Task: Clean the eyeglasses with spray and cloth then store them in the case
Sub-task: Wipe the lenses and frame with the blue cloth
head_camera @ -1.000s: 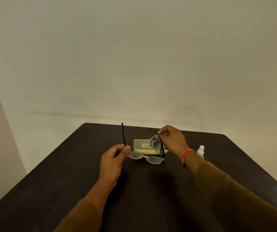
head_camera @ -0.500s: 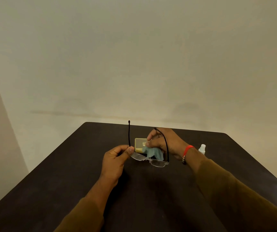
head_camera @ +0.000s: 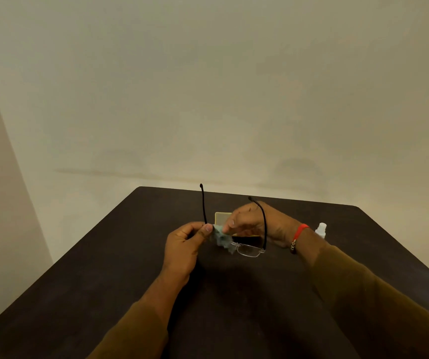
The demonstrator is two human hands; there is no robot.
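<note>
Case (head_camera: 222, 217) mostly behind hands (head_camera: 255, 224)

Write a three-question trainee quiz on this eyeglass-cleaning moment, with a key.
1. True or false: the right hand presses the cloth on a lens of the eyeglasses.
2. Which hand pinches the frame by the temple hinge?
3. The spray bottle stands: A) in the left hand B) on the table by the right wrist C) inside the case.

Key: 1 true; 2 left; 3 B.
</note>
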